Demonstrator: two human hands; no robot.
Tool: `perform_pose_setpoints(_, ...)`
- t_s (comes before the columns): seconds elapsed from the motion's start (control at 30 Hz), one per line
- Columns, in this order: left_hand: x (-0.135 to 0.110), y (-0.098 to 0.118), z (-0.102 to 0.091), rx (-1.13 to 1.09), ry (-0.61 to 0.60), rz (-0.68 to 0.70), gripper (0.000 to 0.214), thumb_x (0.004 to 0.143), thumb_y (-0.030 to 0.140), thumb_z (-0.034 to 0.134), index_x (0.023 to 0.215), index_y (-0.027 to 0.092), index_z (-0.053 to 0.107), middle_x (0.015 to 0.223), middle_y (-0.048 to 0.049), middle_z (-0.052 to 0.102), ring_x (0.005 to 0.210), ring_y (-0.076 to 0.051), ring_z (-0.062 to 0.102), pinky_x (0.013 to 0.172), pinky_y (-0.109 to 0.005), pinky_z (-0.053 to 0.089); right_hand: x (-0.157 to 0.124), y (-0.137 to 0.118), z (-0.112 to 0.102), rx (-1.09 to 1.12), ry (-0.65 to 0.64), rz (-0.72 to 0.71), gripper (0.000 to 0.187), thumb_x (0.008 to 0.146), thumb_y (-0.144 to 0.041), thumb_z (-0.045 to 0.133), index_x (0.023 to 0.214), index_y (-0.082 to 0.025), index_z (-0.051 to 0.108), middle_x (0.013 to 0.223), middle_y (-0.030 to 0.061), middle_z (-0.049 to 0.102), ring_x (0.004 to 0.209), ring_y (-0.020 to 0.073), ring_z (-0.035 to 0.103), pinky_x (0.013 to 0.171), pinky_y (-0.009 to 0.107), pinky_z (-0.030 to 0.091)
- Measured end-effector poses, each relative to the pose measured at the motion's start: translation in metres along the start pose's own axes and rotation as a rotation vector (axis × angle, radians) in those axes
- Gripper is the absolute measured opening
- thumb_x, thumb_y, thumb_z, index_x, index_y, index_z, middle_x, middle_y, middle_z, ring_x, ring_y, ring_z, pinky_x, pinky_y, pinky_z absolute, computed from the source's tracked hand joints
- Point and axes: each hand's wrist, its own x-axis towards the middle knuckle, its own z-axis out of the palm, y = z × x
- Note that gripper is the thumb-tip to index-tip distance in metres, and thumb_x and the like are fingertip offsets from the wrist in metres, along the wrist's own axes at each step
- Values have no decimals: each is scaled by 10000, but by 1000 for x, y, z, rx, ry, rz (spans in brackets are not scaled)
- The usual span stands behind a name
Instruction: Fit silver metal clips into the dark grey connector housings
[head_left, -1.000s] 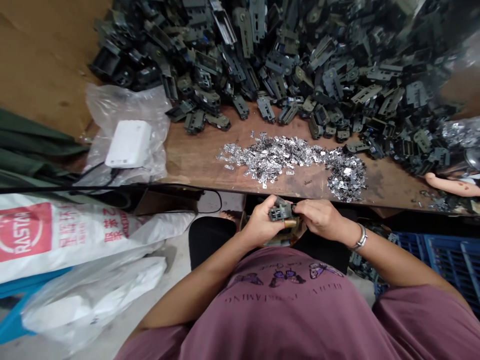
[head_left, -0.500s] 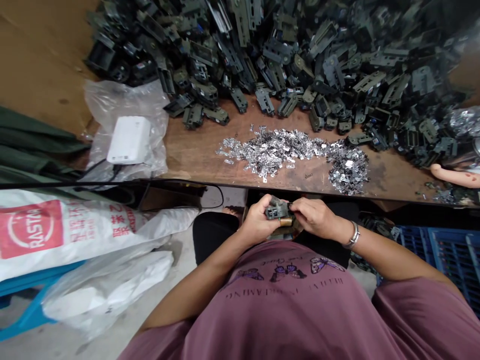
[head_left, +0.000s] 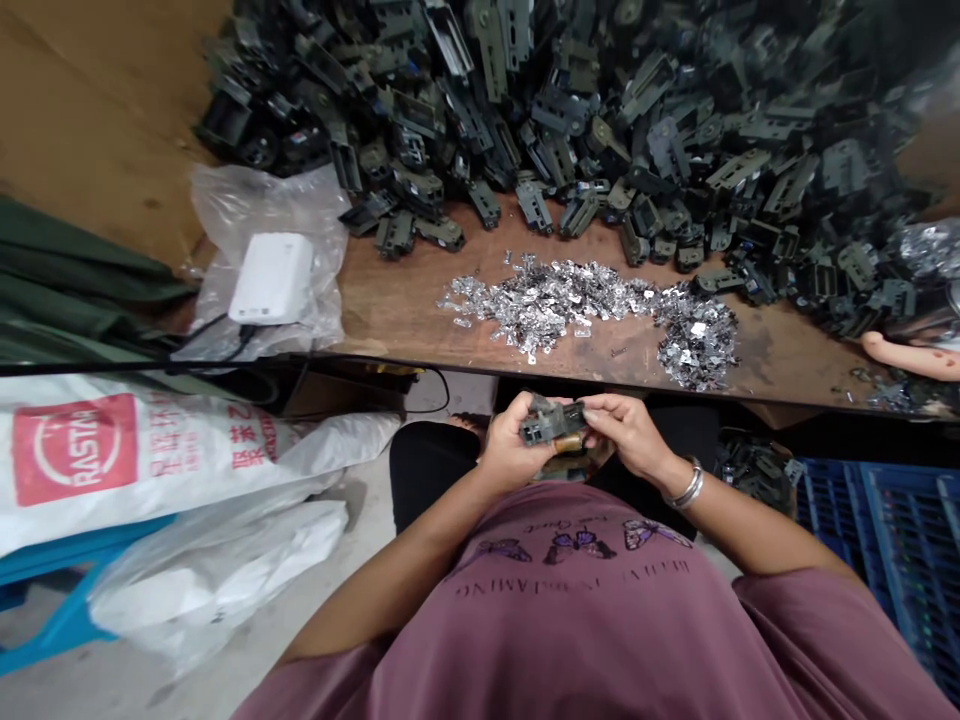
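Observation:
My left hand (head_left: 510, 450) and my right hand (head_left: 628, 432) are closed together on one small dark grey plastic part (head_left: 551, 423), held over my lap just below the table's front edge. My left fingers wrap its left end; my right fingertips pinch its right end. A brownish tip shows under the part at my left thumb. A heap of small shiny metal pieces (head_left: 592, 315) lies on the wooden table (head_left: 397, 310) right in front of my hands. Behind it spreads a big pile of the same dark plastic parts (head_left: 600, 120).
A white box in a clear plastic bag (head_left: 271, 277) lies at the table's left end. White printed sacks (head_left: 150, 450) sit on the floor at left, a blue crate (head_left: 892, 540) at right. Another person's hand (head_left: 911, 357) rests at the table's right edge.
My hands have kept hold of the plastic part and turned it slightly, the right hand shifting closer over it. The view has drifted a little to the left.

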Motion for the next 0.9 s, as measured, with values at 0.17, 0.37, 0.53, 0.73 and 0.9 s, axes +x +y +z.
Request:
perform_pose_setpoints(0.17,1,-8,-3,-25,-3,147,386,697,286,807,1014,182,614,1160,-132,711,1087,-238,668,965,-381,510,11,6,16,344,-19,145,315,608,-368,846,821,-169,729,661,-20,634,421,32,437,375,154,353)
perform_pose_setpoints(0.37,4,6,-17,-409,-270,-243,648,664,460,817,1197,164,598,1186,-143,672,1045,-272,659,842,-352,535,10,6,5,135,-70,29,430,729,-427,780,1088,-221,664,712,-37,588,481,51,406,404,167,309)
perform_pose_setpoints(0.53,9,11,-14,-516,-262,-549,442,807,417,671,1139,138,587,869,-93,699,639,-144,643,497,-216,450,17,-7,-11,-495,-241,-259,320,958,-409,506,1193,-219,611,864,18,666,623,112,574,575,246,484)
perform_pose_setpoints(0.73,16,21,-3,-767,-188,-603,469,726,272,672,1162,170,533,907,-85,702,643,-149,642,483,-229,493,57,-42,-61,-1597,73,-599,214,947,-179,484,1031,-129,674,913,127,651,853,224,598,753,325,457)
perform_pose_setpoints(0.9,22,30,-1,-798,-54,-597,313,667,259,700,905,163,522,878,-73,698,584,-146,638,395,-212,459,63,-42,-86,-1914,-128,-594,210,894,-68,488,945,-127,683,875,121,645,844,229,574,732,313,433)
